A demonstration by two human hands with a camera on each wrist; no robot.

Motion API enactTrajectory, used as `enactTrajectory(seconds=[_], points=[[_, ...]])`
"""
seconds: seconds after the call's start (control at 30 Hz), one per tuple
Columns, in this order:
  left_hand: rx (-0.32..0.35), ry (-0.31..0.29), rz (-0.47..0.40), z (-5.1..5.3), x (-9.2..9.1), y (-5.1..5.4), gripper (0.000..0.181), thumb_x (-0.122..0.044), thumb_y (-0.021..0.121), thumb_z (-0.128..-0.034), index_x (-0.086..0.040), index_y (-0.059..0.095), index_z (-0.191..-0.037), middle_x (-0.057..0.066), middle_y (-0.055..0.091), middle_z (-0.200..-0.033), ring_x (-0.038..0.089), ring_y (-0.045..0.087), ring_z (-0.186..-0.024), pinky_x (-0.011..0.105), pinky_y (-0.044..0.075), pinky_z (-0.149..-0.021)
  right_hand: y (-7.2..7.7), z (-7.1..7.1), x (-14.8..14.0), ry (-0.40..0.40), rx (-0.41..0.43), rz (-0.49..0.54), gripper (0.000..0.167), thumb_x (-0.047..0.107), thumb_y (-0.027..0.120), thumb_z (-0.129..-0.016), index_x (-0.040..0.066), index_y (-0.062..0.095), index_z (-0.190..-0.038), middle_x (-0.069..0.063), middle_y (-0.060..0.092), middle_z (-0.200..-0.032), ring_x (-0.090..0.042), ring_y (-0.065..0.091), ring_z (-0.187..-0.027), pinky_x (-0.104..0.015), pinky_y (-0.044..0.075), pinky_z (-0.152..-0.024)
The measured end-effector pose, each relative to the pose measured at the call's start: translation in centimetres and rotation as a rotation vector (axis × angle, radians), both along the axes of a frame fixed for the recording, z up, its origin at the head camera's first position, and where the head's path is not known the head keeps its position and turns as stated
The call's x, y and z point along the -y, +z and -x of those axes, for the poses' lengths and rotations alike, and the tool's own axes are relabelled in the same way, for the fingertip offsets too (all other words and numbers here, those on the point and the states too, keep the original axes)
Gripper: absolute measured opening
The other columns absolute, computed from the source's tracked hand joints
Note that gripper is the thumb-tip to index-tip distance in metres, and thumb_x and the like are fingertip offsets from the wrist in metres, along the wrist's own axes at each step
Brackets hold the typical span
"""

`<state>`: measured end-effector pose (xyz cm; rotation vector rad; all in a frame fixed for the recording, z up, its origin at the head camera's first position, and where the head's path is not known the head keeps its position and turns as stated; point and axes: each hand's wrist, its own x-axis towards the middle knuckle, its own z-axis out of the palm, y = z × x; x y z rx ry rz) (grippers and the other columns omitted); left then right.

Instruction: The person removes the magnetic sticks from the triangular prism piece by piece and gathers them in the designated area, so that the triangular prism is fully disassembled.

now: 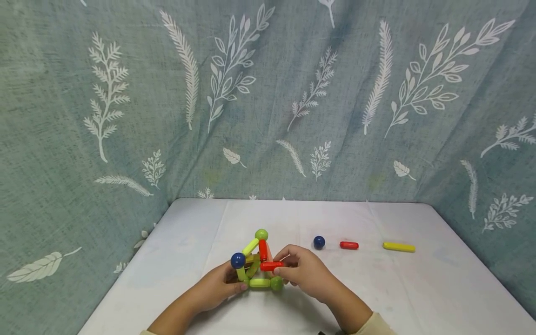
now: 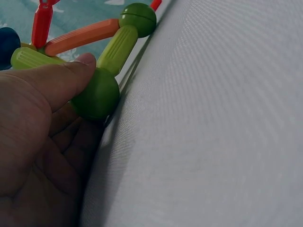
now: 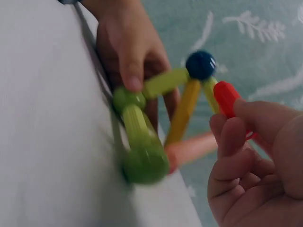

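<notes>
Right wrist view: right fingers [image 3: 265, 118] pinch a red rod [image 3: 226, 96]; left fingers [image 3: 132, 71] clasp a green ball [image 3: 128, 100].

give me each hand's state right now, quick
Left hand: closed, holding the ball-and-stick frame at a green ball.
Right hand: closed, pinching a red stick.
</notes>
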<state>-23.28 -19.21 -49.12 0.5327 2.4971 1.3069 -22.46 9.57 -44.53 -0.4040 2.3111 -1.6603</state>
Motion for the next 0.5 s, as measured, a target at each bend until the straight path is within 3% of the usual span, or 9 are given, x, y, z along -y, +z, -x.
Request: enactTrajectory(seconds=[0.1,0.23,0.5], points=[[0.011,0.001,0.003,0.0,-0.1,-0.1,0.073,-0.042,0.080,-0.0905,-0.023,0.049,-0.154,0.012,0.054,-0.156,0.038,0.050,-0.144,0.062,0.034,-0.118,-0.4,0.5,-1.6,-0.048,0.034,0.023,0.024,0.022,0.081,-0.093,0.016,0.068,-0.113,-0.013,0.076,-0.097,-0.021,0.062,-0.072,-0.029,0.049,-0.063],[0.016,0.003,0.004,-0.1,-0.1,-0.1,0.073,-0.043,0.080,-0.0902,-0.024,0.050,-0.153,0.012,0.054,-0.155,0.037,0.051,-0.144,0.062,0.035,-0.118,-1.0,1.1,-4.1,-0.131,0.048,0.015,0.030,0.022,0.082,-0.092,0.011,0.066,-0.114,-0.015,0.075,-0.096,-0.020,0.060,-0.070,-0.029,0.047,-0.063],[0.005,0.003,0.003,-0.1,-0.1,0.0,0.073,-0.044,0.079,-0.0905,-0.023,0.049,-0.153,0.012,0.054,-0.156,0.038,0.051,-0.143,0.062,0.035,-0.118,-1.8,2.2,-8.6,-0.326,0.035,-0.110,0.022,0.020,0.082,-0.092,0.016,0.070,-0.110,-0.009,0.074,-0.095,-0.024,0.062,-0.074,-0.031,0.048,-0.063]])
